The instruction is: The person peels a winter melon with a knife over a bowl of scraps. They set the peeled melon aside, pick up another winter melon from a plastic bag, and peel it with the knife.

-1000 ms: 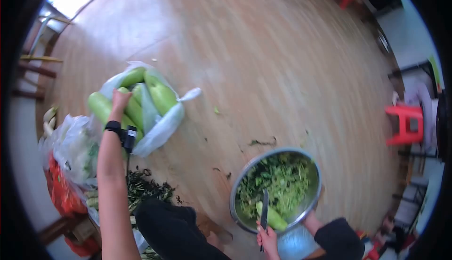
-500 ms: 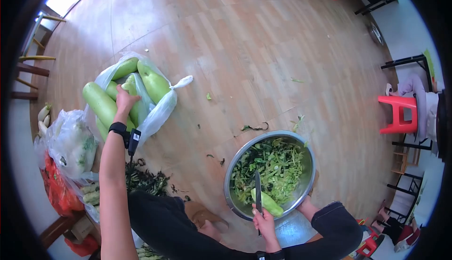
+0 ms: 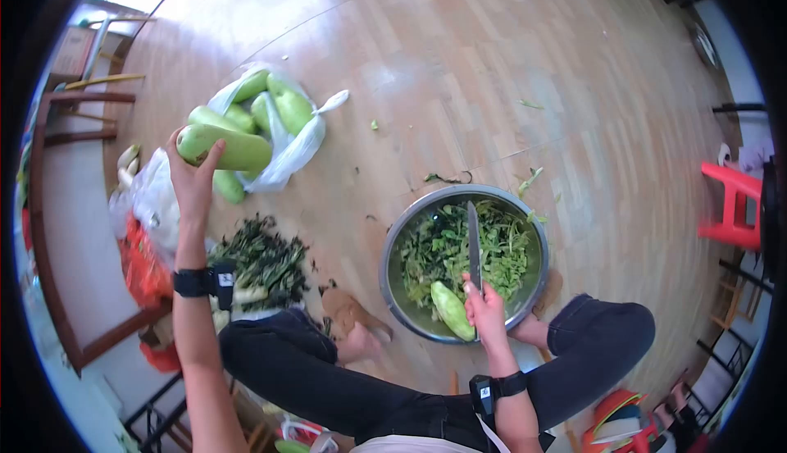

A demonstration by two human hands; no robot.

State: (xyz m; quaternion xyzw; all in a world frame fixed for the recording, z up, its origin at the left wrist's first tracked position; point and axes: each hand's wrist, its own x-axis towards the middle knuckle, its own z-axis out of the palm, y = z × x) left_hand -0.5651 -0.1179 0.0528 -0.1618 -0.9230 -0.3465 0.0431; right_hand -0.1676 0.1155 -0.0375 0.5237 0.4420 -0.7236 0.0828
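Observation:
My left hand (image 3: 195, 173) grips one end of a long pale green gourd (image 3: 234, 150), raised beside an open plastic bag (image 3: 307, 143) of more such gourds (image 3: 293, 110). With its fingers wrapped round the handle, my right hand (image 3: 488, 312) holds a knife (image 3: 474, 236), blade pointing away from me. The knife is above a metal basin (image 3: 392, 236) between my feet. In the basin are chopped greens (image 3: 502, 248) and a light green gourd piece (image 3: 449, 307), lying beside my right hand.
Dark leafy scraps (image 3: 262, 260) lie on the floor near my left knee. Further left are a clear plastic bag (image 3: 156, 199) and a red bag (image 3: 143, 264). A red stool (image 3: 730, 207) stands at the far right, and chairs (image 3: 90, 125) at the left.
My left hand has taken hold of a gourd from the bag and lifted it leftward, toward me. My right hand still holds the knife over the basin. The whole view has shifted.

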